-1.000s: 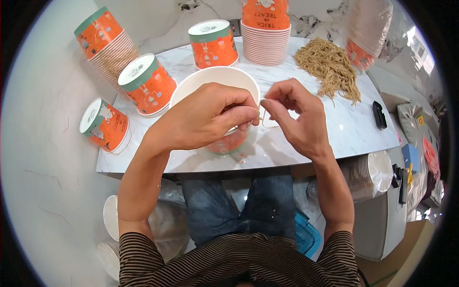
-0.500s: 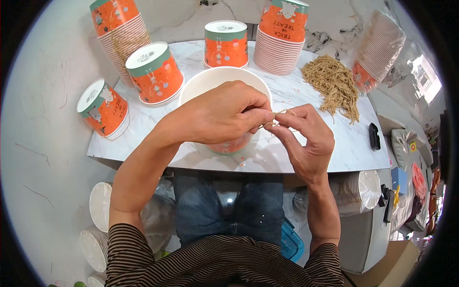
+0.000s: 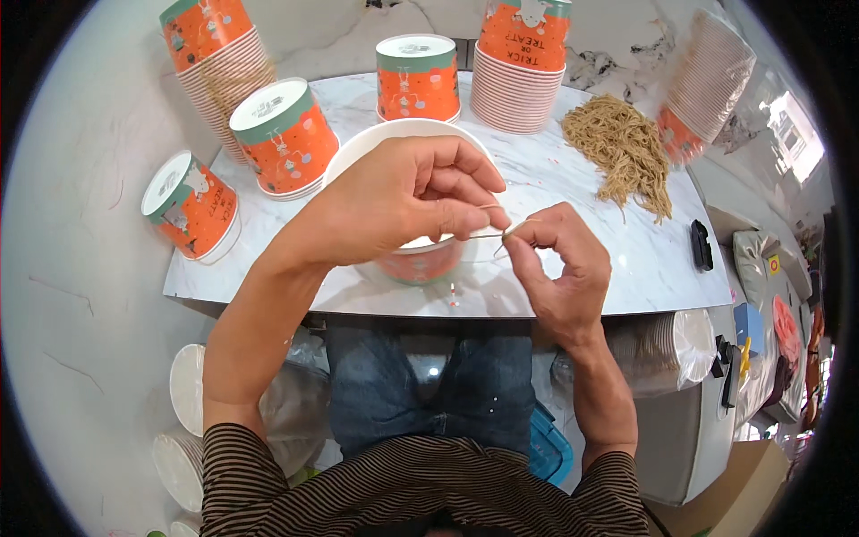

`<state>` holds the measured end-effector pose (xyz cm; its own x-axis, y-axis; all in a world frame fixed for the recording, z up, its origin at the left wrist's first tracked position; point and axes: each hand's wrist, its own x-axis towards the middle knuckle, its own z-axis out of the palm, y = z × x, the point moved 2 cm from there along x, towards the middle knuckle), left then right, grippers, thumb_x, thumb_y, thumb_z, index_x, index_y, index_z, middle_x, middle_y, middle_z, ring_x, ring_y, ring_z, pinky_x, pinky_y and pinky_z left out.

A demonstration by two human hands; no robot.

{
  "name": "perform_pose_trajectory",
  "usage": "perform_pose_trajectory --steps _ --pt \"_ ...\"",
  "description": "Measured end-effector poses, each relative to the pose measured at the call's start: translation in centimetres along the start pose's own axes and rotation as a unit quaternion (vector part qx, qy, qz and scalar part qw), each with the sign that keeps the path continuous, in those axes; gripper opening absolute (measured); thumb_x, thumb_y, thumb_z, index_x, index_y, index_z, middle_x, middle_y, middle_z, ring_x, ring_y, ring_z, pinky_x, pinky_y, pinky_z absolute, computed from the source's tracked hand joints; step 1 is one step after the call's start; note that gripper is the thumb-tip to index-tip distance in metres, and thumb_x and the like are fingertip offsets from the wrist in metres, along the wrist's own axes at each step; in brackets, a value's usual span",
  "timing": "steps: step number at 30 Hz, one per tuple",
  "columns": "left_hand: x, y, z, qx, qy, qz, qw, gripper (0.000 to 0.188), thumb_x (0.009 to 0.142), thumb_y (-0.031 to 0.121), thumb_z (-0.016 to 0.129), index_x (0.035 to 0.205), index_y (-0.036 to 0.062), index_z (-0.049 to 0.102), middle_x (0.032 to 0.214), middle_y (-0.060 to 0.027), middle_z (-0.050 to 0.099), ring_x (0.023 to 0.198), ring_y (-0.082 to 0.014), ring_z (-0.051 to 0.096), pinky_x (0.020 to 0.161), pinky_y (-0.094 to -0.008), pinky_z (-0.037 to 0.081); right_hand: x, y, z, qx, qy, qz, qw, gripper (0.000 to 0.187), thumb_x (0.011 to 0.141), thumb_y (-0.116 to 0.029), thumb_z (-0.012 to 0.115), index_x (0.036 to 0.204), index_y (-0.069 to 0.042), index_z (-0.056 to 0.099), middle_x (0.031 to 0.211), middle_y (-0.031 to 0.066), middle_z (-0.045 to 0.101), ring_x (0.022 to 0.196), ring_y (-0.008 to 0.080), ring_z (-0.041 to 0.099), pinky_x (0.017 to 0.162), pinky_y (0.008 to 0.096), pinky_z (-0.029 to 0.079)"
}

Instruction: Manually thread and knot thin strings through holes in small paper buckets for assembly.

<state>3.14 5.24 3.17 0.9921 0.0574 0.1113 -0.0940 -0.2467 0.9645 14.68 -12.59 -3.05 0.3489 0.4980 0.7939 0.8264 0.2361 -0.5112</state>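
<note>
Both my hands meet over the table in front of a paper bucket [image 3: 420, 267], which stands upright with its white mouth facing up. A thin tan string [image 3: 486, 236] runs taut between my fingertips. My left hand [image 3: 420, 192] hangs over the bucket's rim, thumb and fingers pinched on the string. To the right of the bucket, my right hand [image 3: 565, 264] pinches the string between thumb and forefinger, with a short loose end beside it. My left hand hides much of the bucket's mouth.
Upside-down orange buckets [image 3: 416, 85] and stacks of them [image 3: 517, 89] line the far and left sides. A heap of cut tan strings [image 3: 617, 152] lies at the right, near a small black object [image 3: 701, 245]. Wrapped buckets [image 3: 662, 353] sit below the table.
My hands have drawn slightly apart, stretching the string straight between them. The fingers of my left hand have spread a little. The whole view has shifted slightly.
</note>
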Motion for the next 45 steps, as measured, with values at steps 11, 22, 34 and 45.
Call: perform_pose_trajectory --steps 11,22,34,45 --pt "-1.4 0.2 3.3 0.311 0.076 0.187 0.929 0.043 0.081 -0.004 0.076 0.122 0.0027 0.067 0.101 -0.0108 0.076 0.093 -0.0216 0.077 0.076 -0.0303 0.058 -1.2 -0.8 0.5 0.129 -0.009 0.117 0.985 0.007 0.083 0.006 0.075 0.086 0.0 0.072 0.081 0.0059 0.067 0.072 0.0125 0.063 0.064 0.027 0.05" --pt "-1.4 1.0 2.5 0.228 0.106 0.131 0.959 0.014 0.085 0.001 0.078 0.098 -0.0008 0.076 0.089 -0.0074 0.076 0.081 -0.0129 0.071 0.074 -0.0265 0.055 -1.5 -1.1 0.0 0.348 -0.023 0.275 0.896 0.013 0.102 -0.005 0.063 0.104 0.004 0.071 0.088 0.0015 0.063 0.074 0.0082 0.061 0.07 0.0226 0.052" --pt "-1.6 1.2 2.2 0.119 0.089 -0.011 0.989 0.01 0.087 -0.003 0.074 0.096 -0.0006 0.078 0.09 -0.004 0.076 0.086 -0.0089 0.068 0.081 -0.0259 0.056 -1.3 0.2 1.4 0.37 -0.053 0.306 0.876 0.014 0.094 -0.01 0.077 0.101 0.002 0.077 0.081 0.0027 0.072 0.06 0.0032 0.056 0.053 0.0187 0.044" --pt "-2.0 1.1 2.9 0.129 0.165 0.026 0.978 0.012 0.089 0.001 0.076 0.099 -0.0025 0.072 0.089 -0.0057 0.077 0.087 -0.0107 0.072 0.083 -0.027 0.058 -2.0 -1.1 2.1 0.278 -0.012 0.297 0.914 0.011 0.093 -0.008 0.076 0.098 0.001 0.071 0.065 -0.0089 0.052 0.057 -0.0008 0.044 0.051 0.0189 0.035"
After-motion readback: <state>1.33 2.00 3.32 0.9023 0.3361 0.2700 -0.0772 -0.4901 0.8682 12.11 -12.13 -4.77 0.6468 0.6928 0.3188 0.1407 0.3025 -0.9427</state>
